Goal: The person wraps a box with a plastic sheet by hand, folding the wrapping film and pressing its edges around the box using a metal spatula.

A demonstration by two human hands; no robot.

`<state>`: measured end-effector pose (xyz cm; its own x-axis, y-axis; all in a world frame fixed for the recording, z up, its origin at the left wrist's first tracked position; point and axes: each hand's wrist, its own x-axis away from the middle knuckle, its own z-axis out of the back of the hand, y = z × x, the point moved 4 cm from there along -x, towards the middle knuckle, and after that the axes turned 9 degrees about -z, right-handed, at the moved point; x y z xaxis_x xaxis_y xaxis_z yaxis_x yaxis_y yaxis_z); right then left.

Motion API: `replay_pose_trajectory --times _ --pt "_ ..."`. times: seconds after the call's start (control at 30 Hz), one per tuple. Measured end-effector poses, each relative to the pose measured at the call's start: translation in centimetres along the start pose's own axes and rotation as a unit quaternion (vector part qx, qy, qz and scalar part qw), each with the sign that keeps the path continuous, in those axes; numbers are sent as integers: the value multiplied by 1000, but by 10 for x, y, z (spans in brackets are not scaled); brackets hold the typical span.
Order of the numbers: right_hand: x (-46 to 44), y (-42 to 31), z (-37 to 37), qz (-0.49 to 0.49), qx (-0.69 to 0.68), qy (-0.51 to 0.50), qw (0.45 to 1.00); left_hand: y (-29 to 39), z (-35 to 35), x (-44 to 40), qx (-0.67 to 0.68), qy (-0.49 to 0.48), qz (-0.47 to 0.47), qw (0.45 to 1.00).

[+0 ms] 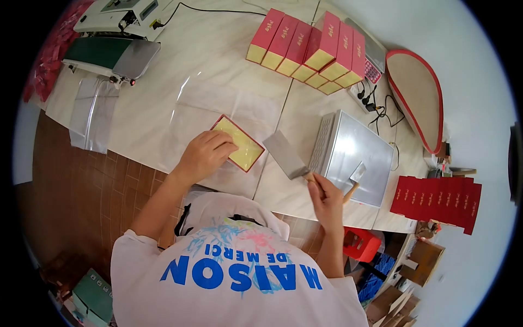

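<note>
My left hand (207, 155) is at the left side of a small yellow box (241, 144) with red edges, its fingers curled together over it. That box lies on clear plastic film (190, 122) on the table. In my right hand (326, 201) is a scraper with a wide flat metal blade (284, 154) and a wooden handle. The blade points toward the box, a little apart from its right side. A smaller scraper (357, 173) with a wooden handle lies on the silver metal box (366, 152) beyond my right hand.
Red-and-yellow boxes (308, 46) are stacked at the back. A machine with a green belt (98, 54) stands at the far left. Cables and a power strip (368, 98) lie behind the metal box. A red stool (359, 243) and more red boxes (436, 201) are at the right.
</note>
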<state>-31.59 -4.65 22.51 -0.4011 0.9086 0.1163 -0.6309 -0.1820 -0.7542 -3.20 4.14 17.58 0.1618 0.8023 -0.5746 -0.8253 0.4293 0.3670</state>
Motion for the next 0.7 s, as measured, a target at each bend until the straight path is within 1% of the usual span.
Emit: replay_pose_trajectory --times 0.07,0.13,0.17,0.23,0.3,0.33,0.4,0.43,0.5,0.53,0.6,0.63,0.7 --pt "-6 -7 -17 7 14 -1 1000 0 5 0 4 -8 0 1000" --pt "-11 -14 -31 49 28 -4 998 -1 7 3 7 -18 2 1000" --pt "-13 -14 -38 92 50 14 994 -3 8 7 9 -19 10 1000" --pt "-13 -18 -46 111 68 6 992 -5 10 13 10 -20 22 1000" --pt "-11 -22 -54 138 86 4 987 -9 15 20 15 0 82 996" --pt "-11 -24 -57 136 88 3 987 -10 17 22 18 1 84 996" --pt "-10 -30 -62 149 98 6 984 -18 22 27 141 59 144 978" --pt "-10 -32 -64 147 100 5 984 -19 24 27 143 59 145 977" --pt "-9 -37 -68 167 109 6 980 -21 25 27 133 32 136 981" --pt "-8 -38 -69 166 112 5 980 -25 24 29 136 33 137 981" --pt "-7 -40 -73 172 119 -4 978 -28 19 29 79 -16 98 992" --pt "-6 -42 -74 172 121 -4 978 -29 20 27 81 -15 98 992" --pt "-5 -47 -76 176 124 -19 976 -27 19 19 88 -74 112 987"
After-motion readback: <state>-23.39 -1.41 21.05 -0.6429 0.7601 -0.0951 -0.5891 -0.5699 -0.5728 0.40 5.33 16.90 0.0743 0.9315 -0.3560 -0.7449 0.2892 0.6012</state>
